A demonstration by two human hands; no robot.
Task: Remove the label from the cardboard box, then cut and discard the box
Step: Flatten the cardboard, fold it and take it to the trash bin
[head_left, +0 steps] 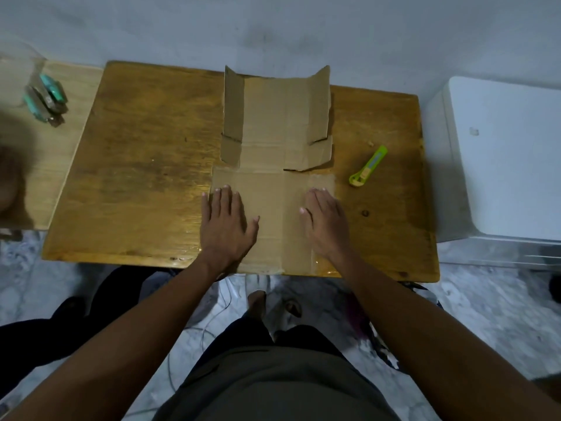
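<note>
The cardboard box [274,141] lies opened out flat on the wooden table [145,165], its far side flaps standing up a little. My left hand [226,221] rests palm down on the near left part of the cardboard, fingers spread. My right hand [326,221] presses flat on the near right part. A green utility knife [368,166] lies on the table to the right of the box, about a hand's width from my right hand. I see no label on the upturned face.
A white appliance [501,159] stands right of the table. On a lighter side table [45,165] at the left sit a clear container [18,77] and teal-and-brown items [47,100]. Cables and dark objects lie on the marbled floor below.
</note>
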